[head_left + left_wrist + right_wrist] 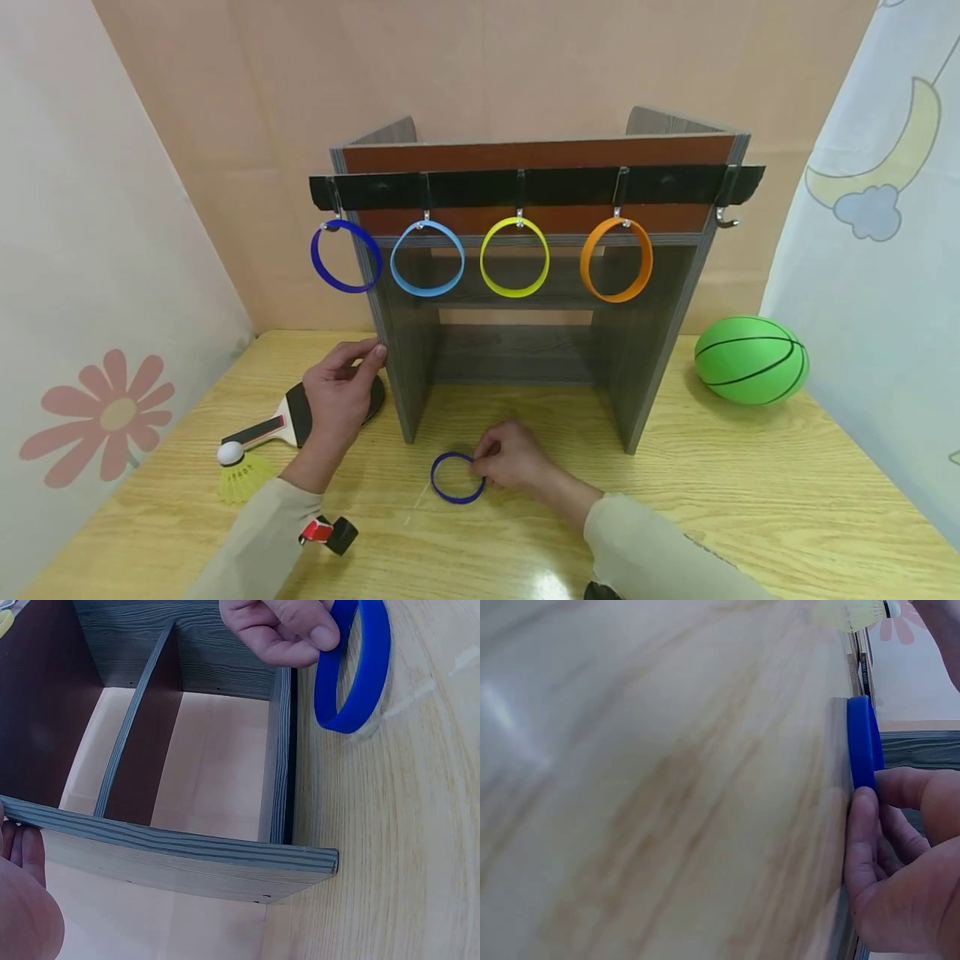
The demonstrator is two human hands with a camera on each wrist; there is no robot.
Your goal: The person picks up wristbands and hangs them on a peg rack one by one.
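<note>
A blue silicone wristband [373, 671] stays pinched between the thumb and forefinger of my right hand [513, 457], low over the table in front of the shelf. My left hand [341, 396] holds the front edge of the left side panel of the grey wooden shelf [397, 333]; its fingers [30, 851] lie against the panel's outer face. Above, hooks on a black strip [472, 190] carry a dark blue wristband [321, 268], a light blue one [427, 292], a yellow one [514, 292] and an orange one [648, 258]. The hook [726, 218] at the far right is bare.
Left of the shelf lie a table tennis bat [258, 431] and a yellow shuttlecock [243, 477]. A green ball [752, 360] with black lines rests right of the shelf. Behind the wooden table [525, 542] hang a plain backdrop and printed side cloths.
</note>
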